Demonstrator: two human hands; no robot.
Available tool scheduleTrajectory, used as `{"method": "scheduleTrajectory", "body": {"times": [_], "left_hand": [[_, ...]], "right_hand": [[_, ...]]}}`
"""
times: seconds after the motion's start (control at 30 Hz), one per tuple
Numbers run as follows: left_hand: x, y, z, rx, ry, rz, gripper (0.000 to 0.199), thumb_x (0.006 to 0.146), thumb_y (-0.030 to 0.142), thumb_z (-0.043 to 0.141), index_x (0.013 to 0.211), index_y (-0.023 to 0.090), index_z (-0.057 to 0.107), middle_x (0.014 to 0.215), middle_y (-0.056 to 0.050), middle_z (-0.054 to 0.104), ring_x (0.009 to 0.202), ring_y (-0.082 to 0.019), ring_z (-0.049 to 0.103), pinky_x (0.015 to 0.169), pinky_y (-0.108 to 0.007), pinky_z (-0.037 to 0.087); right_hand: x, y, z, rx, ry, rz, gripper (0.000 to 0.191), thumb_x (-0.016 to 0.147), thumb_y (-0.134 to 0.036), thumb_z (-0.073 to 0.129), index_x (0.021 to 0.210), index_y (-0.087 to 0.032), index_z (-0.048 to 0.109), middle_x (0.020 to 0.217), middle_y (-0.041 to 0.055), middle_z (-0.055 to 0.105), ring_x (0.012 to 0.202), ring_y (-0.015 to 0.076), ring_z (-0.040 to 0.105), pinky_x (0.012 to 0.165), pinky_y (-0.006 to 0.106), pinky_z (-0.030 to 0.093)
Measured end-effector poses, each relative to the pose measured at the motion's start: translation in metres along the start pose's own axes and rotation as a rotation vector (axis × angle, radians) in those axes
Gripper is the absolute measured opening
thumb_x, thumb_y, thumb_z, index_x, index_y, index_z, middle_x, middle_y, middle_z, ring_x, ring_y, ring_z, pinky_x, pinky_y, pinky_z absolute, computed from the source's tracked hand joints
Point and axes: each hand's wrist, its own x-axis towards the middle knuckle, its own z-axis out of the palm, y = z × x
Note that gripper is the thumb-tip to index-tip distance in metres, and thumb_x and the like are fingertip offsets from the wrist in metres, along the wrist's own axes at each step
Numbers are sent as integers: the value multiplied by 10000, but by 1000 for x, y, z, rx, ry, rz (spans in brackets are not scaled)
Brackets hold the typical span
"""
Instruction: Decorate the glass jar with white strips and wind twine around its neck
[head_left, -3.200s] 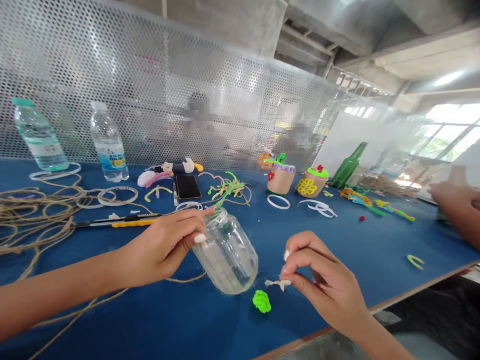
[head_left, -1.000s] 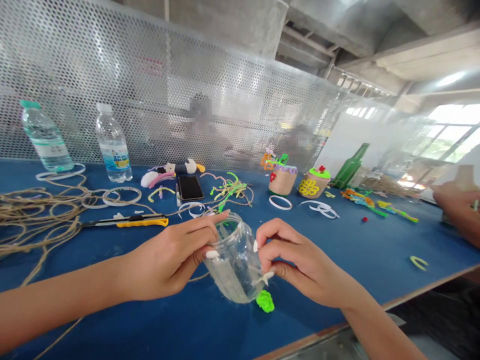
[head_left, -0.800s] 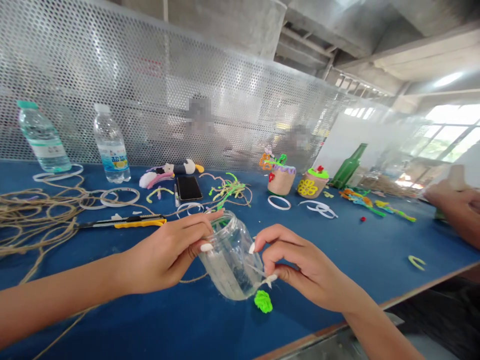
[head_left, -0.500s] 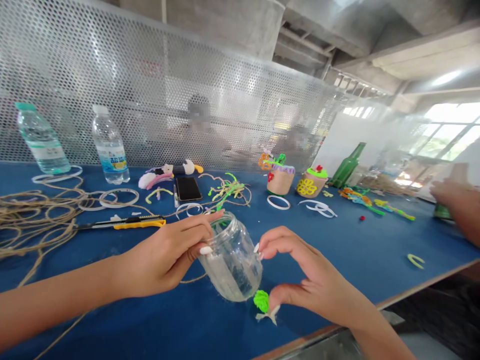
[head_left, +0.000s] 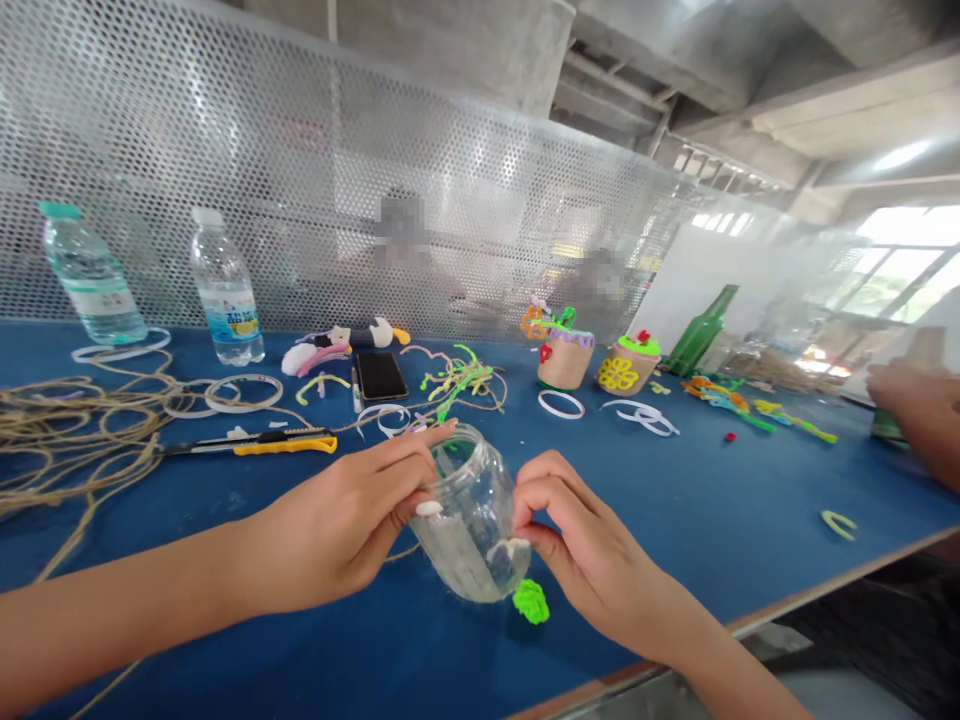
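A clear glass jar [head_left: 476,530] is tilted above the blue table, its open mouth toward the upper left. My left hand [head_left: 360,510] grips its rim, with fingers over the mouth and the thumb on the outside. At the jar's right side my right hand [head_left: 574,545] is closed, thumb and fingers pinched together on a small whitish scrap [head_left: 510,548] against the glass. A bright green fuzzy ball [head_left: 532,601] lies just below the jar's lower right, touched by neither hand.
Twine [head_left: 82,430], a yellow cutter [head_left: 285,446] and a phone [head_left: 381,376] lie left. Behind are two plastic bottles [head_left: 229,300], two decorated pots [head_left: 566,358] and white rings [head_left: 561,404]. A green bottle [head_left: 703,330] and another person's hand [head_left: 911,395] are at the right.
The fingers of my right hand have closed from a wide gap into a pinch. The whitish scrap has risen from beside the green ball to the jar's side.
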Motion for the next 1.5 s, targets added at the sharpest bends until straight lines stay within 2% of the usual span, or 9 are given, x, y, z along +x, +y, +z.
{"method": "scheduleTrajectory", "body": {"times": [0.17,0.33,0.47,0.57,0.73,0.9,1.07,1.23,1.5], "left_hand": [[2,-3,-1,-71,42,-43,192,952,81,333,862,162,482,865,-46,559,1159,-194,524,1016,-333,447],[4,0,-4,-97,-1,-45,172,954,85,357,852,158,474,863,-24,546,980,-143,558,1093,-365,371],[4,6,-4,-105,-5,-42,180,951,81,352,832,153,467,840,-26,527,918,-130,551,1112,-363,358],[4,11,-4,-97,3,-15,195,946,69,328,852,146,480,832,-31,523,897,-129,556,1121,-359,358],[4,15,-4,-59,10,7,204,943,61,316,879,134,495,836,-45,542,935,-139,566,1124,-351,358],[3,15,-4,-48,11,3,220,946,86,321,843,138,509,795,-36,546,796,-137,564,1036,-379,445],[2,9,-4,-131,88,-152,213,958,167,416,801,163,561,881,-27,607,1080,-189,577,1056,-389,428],[5,9,-5,-206,116,-235,309,975,206,378,792,188,626,901,-13,654,1243,-210,481,1058,-413,413],[8,21,-5,-116,178,-150,271,934,164,473,705,178,617,727,6,624,964,-173,568,1023,-399,397]], "right_hand": [[-14,6,-2,32,16,27,143,933,-69,399,892,-201,433,904,15,473,835,116,488,760,230,444],[-15,8,-3,-80,142,-13,87,936,-133,478,994,-197,467,944,29,491,899,133,501,801,243,440],[-9,4,0,-199,140,-22,111,943,-185,484,1047,-178,444,971,61,491,928,170,498,811,297,454],[-3,1,3,-235,132,-46,76,933,-131,451,981,-183,423,937,60,479,882,177,494,766,312,473],[3,-3,6,-265,92,-81,224,855,23,352,891,-192,406,850,37,447,773,159,442,675,290,468],[-5,-3,5,-149,53,-62,218,869,12,334,870,-202,380,851,29,435,780,152,436,677,280,449],[-29,4,1,-62,-25,4,171,914,-42,343,939,-204,392,1012,62,454,1043,166,467,870,293,443],[-41,10,-9,-72,101,63,151,926,-81,378,977,-209,439,1027,65,472,1079,172,470,884,294,434],[-21,-26,-1,-249,228,-39,219,876,-118,527,1077,-199,497,988,76,474,948,197,503,810,311,473]]}}
